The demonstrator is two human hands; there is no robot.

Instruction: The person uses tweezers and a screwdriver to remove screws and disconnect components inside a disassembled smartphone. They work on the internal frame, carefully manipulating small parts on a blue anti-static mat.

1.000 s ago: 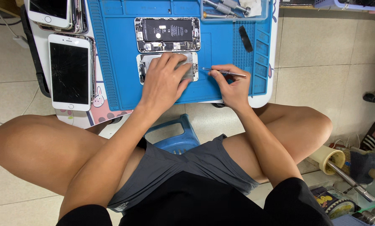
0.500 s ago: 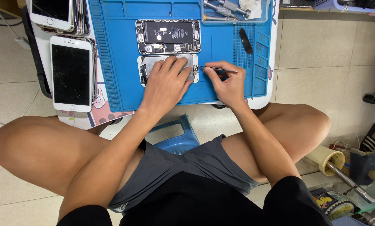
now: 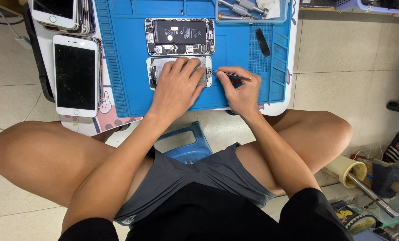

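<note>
The screen panel [image 3: 179, 71] lies face down on the blue mat [image 3: 128, 67], just below the open phone [image 3: 180, 37] and near the mat's middle. The left hand [image 3: 175, 89] rests flat on the panel, fingers spread over most of it, pressing it down rather than closing a grip around it. At the panel's right end the tip of the tweezers [image 3: 230, 75] touches the panel's edge, right beside the left fingertips. The right hand [image 3: 242, 91] lies on the mat just right of the panel, its grip pinched shut on the tweezers between thumb and fingers.

Above the panel, the open phone shows its black battery and boards. Up and to the right of the panel a small black strip [image 3: 262, 42] lies on the mat's ribbed part, and beyond that a clear tray [image 3: 253, 11] holds screwdrivers. Left of the panel, off the mat on the worktop [image 3: 86, 127], a white phone [image 3: 75, 76] with a cracked screen lies face up, with more phones [image 3: 63, 13] stacked above it. Below the panel, under the worktop's edge, a blue stool [image 3: 186, 145] shows between the knees.
</note>
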